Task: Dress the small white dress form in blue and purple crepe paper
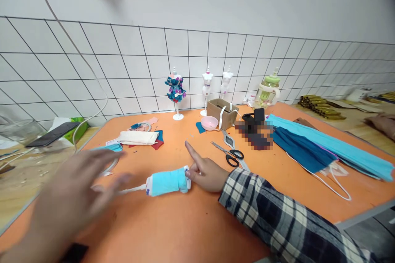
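Observation:
A small white dress form wrapped in light blue cloth point(166, 182) lies on its side on the orange table point(191, 230), its thin stand pointing left. My right hand point(205, 171), in a plaid sleeve, grips its right end with thumb and curled fingers while the forefinger points up and away. My left hand point(77, 189) hovers blurred over the table to the left, fingers spread, holding nothing. A strip of light blue cloth point(108, 148) lies just beyond it.
Scissors point(230, 155) lie right of my right hand. Behind stand three small mannequins point(175, 90), a pink bowl point(209, 123), a cardboard box point(222, 113), folded cream cloth point(138, 137). Blue and teal fabric point(311, 148) covers the right side. A phone point(52, 133) lies at the far left.

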